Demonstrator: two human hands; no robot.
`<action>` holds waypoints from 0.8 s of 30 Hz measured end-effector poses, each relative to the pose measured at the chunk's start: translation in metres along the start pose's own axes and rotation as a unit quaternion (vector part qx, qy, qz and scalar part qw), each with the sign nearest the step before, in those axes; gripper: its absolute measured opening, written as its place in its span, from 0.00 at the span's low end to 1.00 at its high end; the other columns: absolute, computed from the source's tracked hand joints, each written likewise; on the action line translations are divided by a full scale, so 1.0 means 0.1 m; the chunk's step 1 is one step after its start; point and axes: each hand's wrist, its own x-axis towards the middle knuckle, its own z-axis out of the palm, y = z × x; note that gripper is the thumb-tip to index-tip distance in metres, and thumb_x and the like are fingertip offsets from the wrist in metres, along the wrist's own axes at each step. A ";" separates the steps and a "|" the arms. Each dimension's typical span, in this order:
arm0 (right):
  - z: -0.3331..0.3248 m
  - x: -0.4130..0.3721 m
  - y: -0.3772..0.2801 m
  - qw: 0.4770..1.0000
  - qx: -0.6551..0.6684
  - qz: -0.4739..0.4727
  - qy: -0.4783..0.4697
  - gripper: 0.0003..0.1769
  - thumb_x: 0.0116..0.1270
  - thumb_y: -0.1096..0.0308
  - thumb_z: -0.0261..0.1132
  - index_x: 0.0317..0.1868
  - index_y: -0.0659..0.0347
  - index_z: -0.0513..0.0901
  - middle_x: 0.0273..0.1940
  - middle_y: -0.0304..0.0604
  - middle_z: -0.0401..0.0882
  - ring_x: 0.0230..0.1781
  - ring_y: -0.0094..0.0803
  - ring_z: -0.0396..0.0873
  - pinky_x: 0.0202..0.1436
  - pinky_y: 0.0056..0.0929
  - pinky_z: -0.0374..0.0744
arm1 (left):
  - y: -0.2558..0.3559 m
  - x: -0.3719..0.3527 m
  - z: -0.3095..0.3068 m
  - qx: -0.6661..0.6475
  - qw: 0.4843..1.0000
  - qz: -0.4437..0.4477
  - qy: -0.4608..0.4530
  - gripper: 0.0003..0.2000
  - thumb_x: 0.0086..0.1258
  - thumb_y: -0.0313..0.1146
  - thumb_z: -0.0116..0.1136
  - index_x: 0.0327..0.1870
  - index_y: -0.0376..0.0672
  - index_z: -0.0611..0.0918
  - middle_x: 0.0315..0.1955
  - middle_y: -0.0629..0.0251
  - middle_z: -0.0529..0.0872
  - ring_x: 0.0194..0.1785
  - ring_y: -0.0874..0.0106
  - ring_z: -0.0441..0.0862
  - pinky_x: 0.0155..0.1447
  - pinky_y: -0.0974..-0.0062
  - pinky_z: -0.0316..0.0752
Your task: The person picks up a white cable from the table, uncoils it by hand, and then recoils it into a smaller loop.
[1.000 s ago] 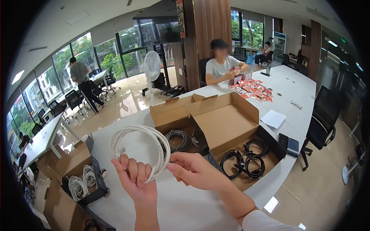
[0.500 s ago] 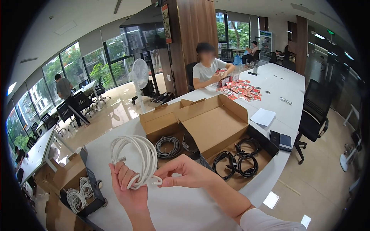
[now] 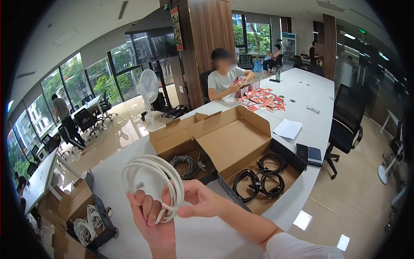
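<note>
A white cable (image 3: 176, 181) is wound into a loose coil above the table, with its plug end sticking up inside the loop. The fingers of my left hand (image 3: 151, 220) are closed around the bottom of the coil. On the coil's right side, my right hand (image 3: 202, 199) pinches the strands, its fingertips reaching into the loop and partly hidden behind the cable. Behind the coil, an open cardboard box (image 3: 202, 172) contains a grey cable coil (image 3: 184, 166). To its right, another open box (image 3: 235, 129) has several black cable coils (image 3: 258, 181) inside.
At lower left, a box (image 3: 105, 224) holds white cable bundles (image 3: 88, 224). Across the white table (image 3: 302, 95) sits a person (image 3: 224, 82) beside a pile of red packets (image 3: 263, 99). Paper (image 3: 288, 129), a dark notebook (image 3: 315, 156) and glasses (image 3: 313, 110) lie on the right.
My right hand has moved from the cable's loose end at the coil's lower right to inside the loop, gripping its right side. The view has shifted slightly right.
</note>
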 end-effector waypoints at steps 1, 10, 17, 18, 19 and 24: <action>0.02 0.00 0.00 0.999 0.017 0.018 0.027 0.21 0.62 0.61 0.72 0.49 0.66 0.78 0.42 0.37 0.80 0.49 0.24 0.77 0.57 0.29 0.73 | -0.03 0.00 0.01 0.045 0.997 0.054 0.015 0.18 0.81 0.49 0.36 0.29 0.51 0.64 0.11 0.81 0.54 0.10 0.88 0.51 0.19 0.88 0.57; 0.03 0.03 -0.03 0.989 -0.022 0.085 0.119 0.13 0.72 0.65 0.62 0.48 0.66 0.82 0.39 0.36 0.83 0.37 0.17 0.75 0.39 0.20 0.75 | -0.16 -0.05 -0.04 0.294 0.920 0.250 -0.073 0.20 0.80 0.52 0.37 0.27 0.50 0.61 0.11 0.78 0.54 0.13 0.85 0.49 0.22 0.86 0.48; 0.01 0.03 -0.01 0.982 -0.071 0.113 0.137 0.12 0.71 0.63 0.63 0.40 0.65 0.84 0.32 0.34 0.81 0.30 0.13 0.73 0.30 0.18 0.73 | -0.30 -0.16 -0.30 0.513 0.769 0.362 -0.121 0.27 0.74 0.64 0.36 0.29 0.45 0.61 0.10 0.73 0.58 0.14 0.79 0.57 0.30 0.80 0.61; 0.03 0.04 -0.04 0.982 -0.084 0.107 0.129 0.13 0.70 0.62 0.63 0.38 0.65 0.84 0.29 0.34 0.80 0.28 0.13 0.72 0.28 0.17 0.71 | -0.29 -0.18 -0.37 0.502 0.774 0.350 -0.162 0.28 0.73 0.62 0.41 0.28 0.43 0.65 0.11 0.72 0.63 0.15 0.78 0.63 0.33 0.77 0.67; 0.04 0.04 -0.06 0.983 -0.093 0.104 0.121 0.13 0.70 0.62 0.64 0.36 0.65 0.84 0.27 0.34 0.79 0.26 0.13 0.71 0.27 0.17 0.70 | -0.32 -0.20 -0.20 0.519 0.744 0.353 -0.227 0.27 0.74 0.60 0.41 0.25 0.43 0.66 0.10 0.72 0.63 0.15 0.77 0.62 0.31 0.77 0.64; 0.07 0.00 -0.18 0.981 -0.167 0.042 0.093 0.18 0.71 0.62 0.62 0.27 0.66 0.80 0.20 0.32 0.74 0.20 0.12 0.64 0.22 0.18 0.62 | -0.28 -0.28 0.10 0.557 0.665 0.353 -0.351 0.33 0.75 0.60 0.35 0.11 0.45 0.64 0.08 0.65 0.71 0.16 0.69 0.69 0.33 0.73 0.67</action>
